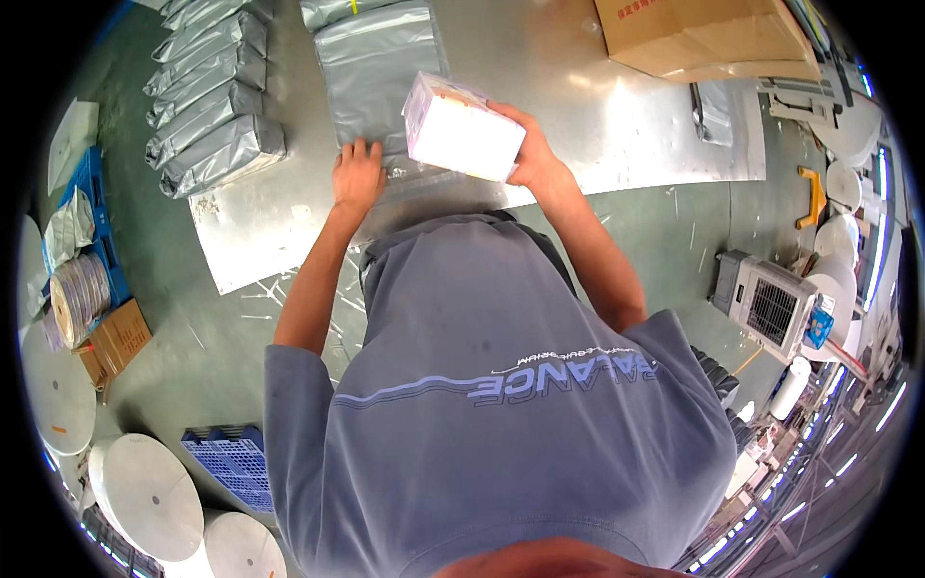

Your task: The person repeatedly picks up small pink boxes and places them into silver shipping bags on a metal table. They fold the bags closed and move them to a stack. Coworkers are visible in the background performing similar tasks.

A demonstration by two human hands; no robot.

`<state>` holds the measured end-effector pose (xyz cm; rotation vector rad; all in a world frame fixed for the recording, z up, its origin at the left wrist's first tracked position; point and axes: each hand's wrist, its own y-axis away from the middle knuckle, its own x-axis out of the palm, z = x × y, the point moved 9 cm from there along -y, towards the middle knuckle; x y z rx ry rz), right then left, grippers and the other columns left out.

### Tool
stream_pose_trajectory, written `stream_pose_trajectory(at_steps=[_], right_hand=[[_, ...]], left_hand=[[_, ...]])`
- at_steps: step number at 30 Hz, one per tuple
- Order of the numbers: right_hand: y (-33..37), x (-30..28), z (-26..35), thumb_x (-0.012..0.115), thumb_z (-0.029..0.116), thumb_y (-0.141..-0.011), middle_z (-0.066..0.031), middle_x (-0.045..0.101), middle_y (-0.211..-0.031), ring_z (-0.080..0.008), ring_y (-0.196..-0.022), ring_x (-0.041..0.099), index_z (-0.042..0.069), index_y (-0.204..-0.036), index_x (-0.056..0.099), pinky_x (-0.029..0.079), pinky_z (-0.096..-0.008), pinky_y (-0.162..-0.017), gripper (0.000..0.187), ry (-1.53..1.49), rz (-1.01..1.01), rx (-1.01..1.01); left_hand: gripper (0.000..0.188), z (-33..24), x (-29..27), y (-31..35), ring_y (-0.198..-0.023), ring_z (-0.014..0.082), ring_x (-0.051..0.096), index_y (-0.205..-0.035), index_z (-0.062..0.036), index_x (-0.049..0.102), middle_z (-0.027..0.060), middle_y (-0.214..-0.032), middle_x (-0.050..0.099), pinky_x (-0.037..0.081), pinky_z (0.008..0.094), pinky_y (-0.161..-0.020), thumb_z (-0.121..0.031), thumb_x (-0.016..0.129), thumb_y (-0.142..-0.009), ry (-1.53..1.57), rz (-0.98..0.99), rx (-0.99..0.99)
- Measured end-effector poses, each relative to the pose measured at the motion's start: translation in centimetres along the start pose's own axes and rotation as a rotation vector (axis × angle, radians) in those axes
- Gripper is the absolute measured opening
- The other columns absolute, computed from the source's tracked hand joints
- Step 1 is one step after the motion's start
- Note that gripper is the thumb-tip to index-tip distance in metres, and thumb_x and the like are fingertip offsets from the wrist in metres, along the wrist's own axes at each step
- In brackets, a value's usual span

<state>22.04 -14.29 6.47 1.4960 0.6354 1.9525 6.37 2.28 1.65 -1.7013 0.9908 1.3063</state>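
Observation:
My right hand [535, 154] grips a white and pale purple box-shaped pack [464, 130] at its right side, holding it over the near part of the metal table. A flat grey plastic bag [381, 72] lies in front of me, partly covered by the pack. At the bag's near left edge, my left hand [358, 180] rests palm down with its fingers pointing away, slightly bent. Its fingertips touch the plastic, and nothing shows inside this hand. Another grey bag with a yellow strip [355, 6] lies at the far edge of view.
Filled grey bags [222, 154] stand in a row along the table's left. A cardboard box [713, 39] occupies the far right of the metal table [617, 144]. Beyond the table are an air cooler [766, 299], a blue pallet [229, 462] and large white rolls [149, 496].

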Motion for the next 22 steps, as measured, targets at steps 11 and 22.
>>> stream_pose_trajectory(at_steps=[11,22], right_hand=[[2.6,0.7,1.6,0.067,0.031,-0.093,-0.0174,0.069,-0.128,-0.0342,-0.112,0.07,0.0,-0.133,0.061,0.059,-0.0485,-0.094,0.051,0.082,0.067,0.018],[-3.0,-4.3,-3.0,0.08,0.027,-0.082,-0.0226,0.056,-0.148,-0.034,-0.133,0.06,-0.002,-0.158,0.033,0.049,-0.0408,-0.113,0.095,0.503,0.287,0.299]], left_hand=[[0.022,5.2,4.9,-3.9,-0.094,0.0361,0.071,-0.109,-0.0047,0.071,0.0162,-0.108,0.074,0.057,0.047,-0.082,-0.014,0.066,-0.089,0.432,0.3,-0.016],[0.036,5.8,-0.6,-5.3,-0.088,0.0289,0.073,-0.102,-0.0038,0.076,0.0141,-0.097,0.078,0.056,0.0378,-0.082,-0.032,0.077,-0.079,0.849,0.24,-0.183]])
